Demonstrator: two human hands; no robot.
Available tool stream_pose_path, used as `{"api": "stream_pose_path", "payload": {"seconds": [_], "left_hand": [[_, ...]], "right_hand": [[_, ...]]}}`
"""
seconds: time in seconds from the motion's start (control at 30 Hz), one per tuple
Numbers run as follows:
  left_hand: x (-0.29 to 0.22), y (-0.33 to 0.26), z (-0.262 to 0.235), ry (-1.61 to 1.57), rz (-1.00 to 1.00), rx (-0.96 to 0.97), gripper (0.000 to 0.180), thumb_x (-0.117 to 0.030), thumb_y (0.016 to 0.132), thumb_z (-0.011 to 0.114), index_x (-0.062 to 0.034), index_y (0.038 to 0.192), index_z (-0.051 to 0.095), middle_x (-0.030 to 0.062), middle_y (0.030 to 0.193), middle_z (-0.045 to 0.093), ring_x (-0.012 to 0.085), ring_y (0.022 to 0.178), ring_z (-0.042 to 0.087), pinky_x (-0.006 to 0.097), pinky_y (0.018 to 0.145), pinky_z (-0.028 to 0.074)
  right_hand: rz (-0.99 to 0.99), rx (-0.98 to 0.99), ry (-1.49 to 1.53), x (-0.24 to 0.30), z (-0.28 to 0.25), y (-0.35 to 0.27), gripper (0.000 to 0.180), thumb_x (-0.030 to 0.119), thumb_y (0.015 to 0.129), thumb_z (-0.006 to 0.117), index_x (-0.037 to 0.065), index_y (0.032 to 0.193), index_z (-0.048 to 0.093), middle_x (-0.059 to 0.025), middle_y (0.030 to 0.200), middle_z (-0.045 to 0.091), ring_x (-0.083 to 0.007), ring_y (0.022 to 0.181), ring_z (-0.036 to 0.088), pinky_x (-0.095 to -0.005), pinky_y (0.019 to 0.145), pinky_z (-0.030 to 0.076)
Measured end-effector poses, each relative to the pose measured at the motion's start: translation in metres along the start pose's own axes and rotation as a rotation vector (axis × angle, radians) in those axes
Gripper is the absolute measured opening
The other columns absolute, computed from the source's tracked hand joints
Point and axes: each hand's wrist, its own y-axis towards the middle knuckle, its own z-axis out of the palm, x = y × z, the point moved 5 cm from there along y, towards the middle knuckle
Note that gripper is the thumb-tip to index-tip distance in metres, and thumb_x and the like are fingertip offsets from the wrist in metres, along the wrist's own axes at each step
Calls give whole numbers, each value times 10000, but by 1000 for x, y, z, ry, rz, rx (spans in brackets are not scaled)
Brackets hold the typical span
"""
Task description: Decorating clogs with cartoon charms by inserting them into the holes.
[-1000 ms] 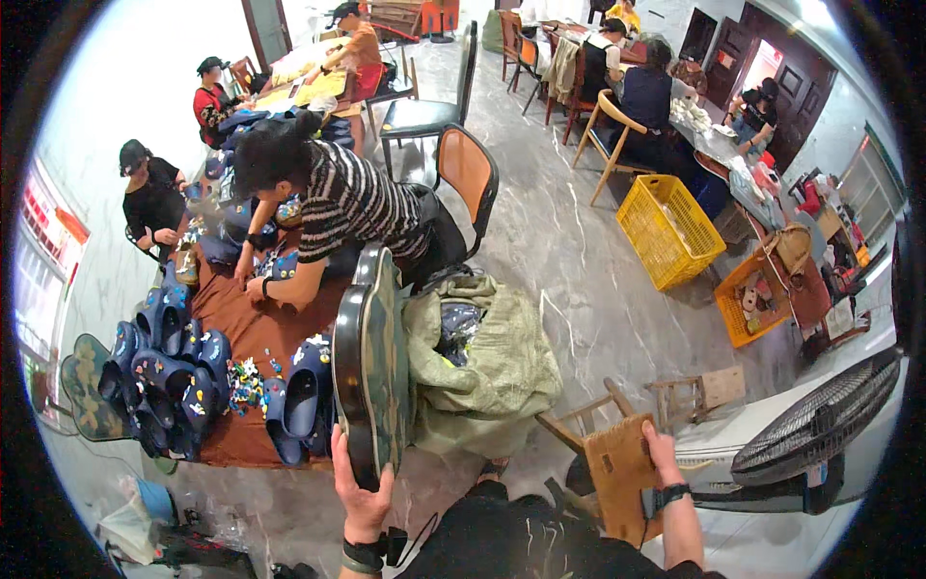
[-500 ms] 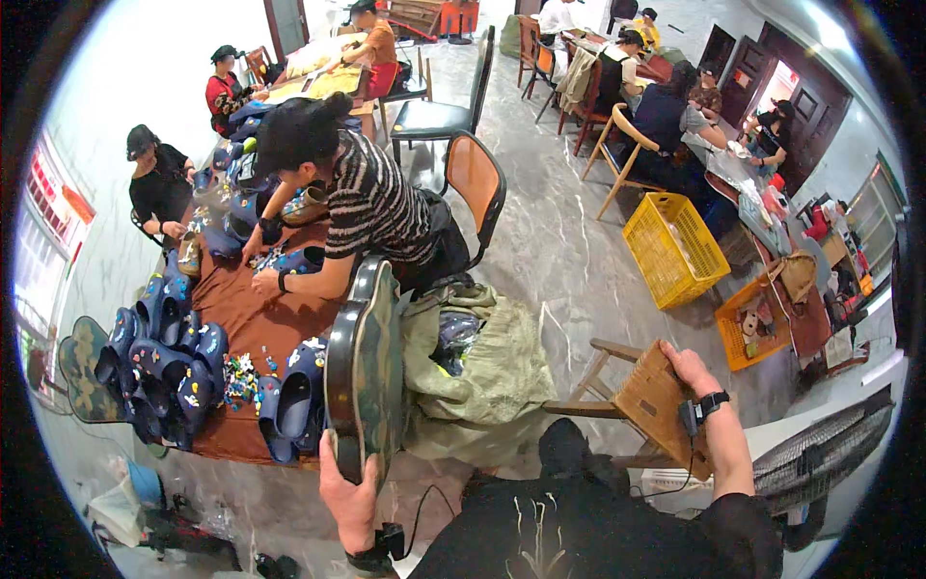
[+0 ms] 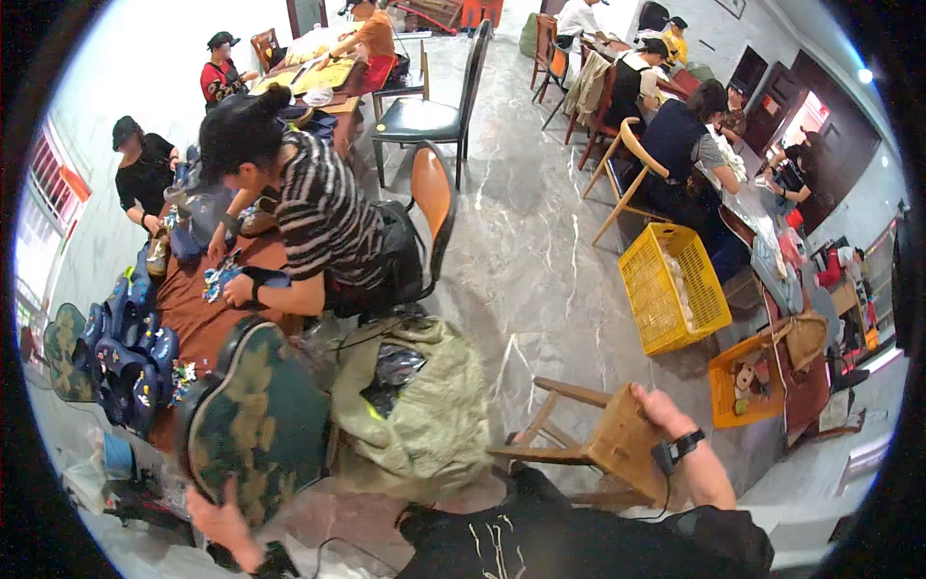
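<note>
My right hand grips the seat edge of a small wooden stool, which is tilted with its legs pointing left. At lower left my left hand has its fingers apart at the lower edge of a camouflage-patterned chair back; whether it presses on that edge is hard to see. A large pale green woven sack stands between the chair and the stool, its mouth open on dark plastic-wrapped contents.
A brown-covered table holds piles of navy clogs and small coloured pieces. A person in a striped top works there. Yellow crate and orange crate stand at right. An orange-backed chair is behind the sack.
The camouflage chair back has swung to the left and shows more of its face. My left hand has moved left and down with it. The stool, still in my right hand, has shifted slightly left.
</note>
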Motion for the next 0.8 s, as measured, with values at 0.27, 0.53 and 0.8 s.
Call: {"api": "stream_pose_path", "payload": {"seconds": [0.27,0.53,0.8], "left_hand": [[24,0,15,309,-195,49,894,-545,687,755,9,1311,433,189,1246,527,399,1122,495,480,898,424],[51,-7,23,593,-428,344,981,-551,727,724,-28,1429,280,203,1440,331,352,1334,308,516,945,413],[-43,-152,150,560,-198,1389,674,-605,760,653,-98,1203,610,87,1250,595,248,1210,515,414,904,434]], "right_hand": [[-214,-67,-141,-49,-13,39,683,666,846,447,31,763,683,-225,790,648,-416,786,618,-493,697,478],[-101,-187,0,-83,-88,118,690,656,864,426,22,730,660,-230,737,628,-428,767,608,-491,687,471],[-4,-227,28,-75,-145,207,715,649,899,353,27,796,690,-270,822,627,-450,858,596,-481,768,466]]}}
